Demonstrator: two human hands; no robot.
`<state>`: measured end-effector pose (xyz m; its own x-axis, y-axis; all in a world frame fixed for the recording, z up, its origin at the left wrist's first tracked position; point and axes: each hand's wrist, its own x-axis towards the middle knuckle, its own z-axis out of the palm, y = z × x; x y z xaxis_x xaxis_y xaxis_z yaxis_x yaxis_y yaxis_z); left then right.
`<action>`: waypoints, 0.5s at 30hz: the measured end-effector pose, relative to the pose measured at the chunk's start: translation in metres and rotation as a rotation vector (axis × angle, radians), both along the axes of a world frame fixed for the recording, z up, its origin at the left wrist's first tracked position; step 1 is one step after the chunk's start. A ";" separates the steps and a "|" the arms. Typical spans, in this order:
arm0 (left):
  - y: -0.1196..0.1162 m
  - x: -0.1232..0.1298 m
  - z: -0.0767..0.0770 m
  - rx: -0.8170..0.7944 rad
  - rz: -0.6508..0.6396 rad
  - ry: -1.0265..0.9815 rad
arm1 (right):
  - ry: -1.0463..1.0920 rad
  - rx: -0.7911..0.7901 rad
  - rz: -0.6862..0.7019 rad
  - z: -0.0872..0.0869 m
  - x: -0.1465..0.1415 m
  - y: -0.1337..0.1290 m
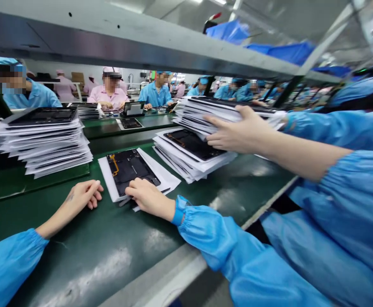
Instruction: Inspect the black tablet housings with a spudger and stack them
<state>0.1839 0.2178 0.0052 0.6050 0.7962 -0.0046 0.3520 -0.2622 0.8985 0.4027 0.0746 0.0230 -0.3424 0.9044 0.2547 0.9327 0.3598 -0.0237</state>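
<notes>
Your left hand point(85, 195) is loosely curled over the green bench point(87, 243), just left of the work, and nothing shows in it. Your right hand point(151, 199) has its fingers bunched down at the near edge of the black panel point(134, 166). A dark strip point(125, 200) pokes out by those fingertips, but I can't tell if you're pinching it or just touching the panel.

The panel's right in front of you, flat on white paper point(167, 179), inner side up. Looks like its long axis runs away from you, far end leaning left, with the orange ribbon point(114, 165) along the left side.

As for progress, I'd say this one's mid-handling. There's a right stack point(181, 160) just past it and a left stack point(50, 147) too; can't tell which is done and which is waiting. A co-worker's hand point(242, 130) grips another pile point(189, 114) above the right stack. Farther off, another panel point(131, 123) lies near the people opposite.
</notes>
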 end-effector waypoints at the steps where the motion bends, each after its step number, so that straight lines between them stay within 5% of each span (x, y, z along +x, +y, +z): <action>1: 0.001 0.000 0.001 -0.024 0.002 -0.006 | -0.020 -0.006 -0.001 0.000 -0.001 0.000; 8: 0.009 0.000 -0.002 -0.152 0.051 -0.029 | 0.031 -0.035 -0.002 0.002 -0.002 0.001; 15: 0.007 0.002 -0.002 -0.182 0.058 -0.046 | 0.483 0.049 0.031 -0.003 0.000 0.003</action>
